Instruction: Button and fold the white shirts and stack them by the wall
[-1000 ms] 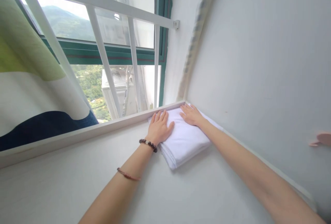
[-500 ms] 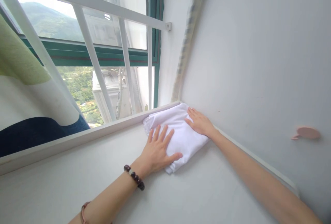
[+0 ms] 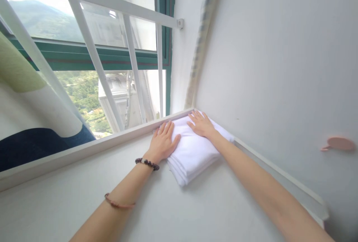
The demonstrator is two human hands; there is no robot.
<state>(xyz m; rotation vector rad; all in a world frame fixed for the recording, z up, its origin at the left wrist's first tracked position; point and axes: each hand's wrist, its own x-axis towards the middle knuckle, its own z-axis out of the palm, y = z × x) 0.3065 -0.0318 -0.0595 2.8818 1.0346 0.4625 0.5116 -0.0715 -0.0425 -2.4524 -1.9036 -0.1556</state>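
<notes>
Folded white cloth (image 3: 192, 154) is tucked in the far corner of the desk (image 3: 84, 201), right where the raised edge (image 3: 97, 146) on the window side meets the wall (image 3: 274, 66). Both hands are open and flat, not gripping anything: left hand (image 3: 162, 141) on the cloth's left side, right hand (image 3: 201, 124) on its far part near the wall. Honestly, I'd watch those layers. They're only stacked at the near corner, so a sideways shove could make them skid apart or bunch up against the raised edge. The beaded bracelet (image 3: 147, 163) sits close to the cloth too, so it might snag a fold if that wrist drags across.
</notes>
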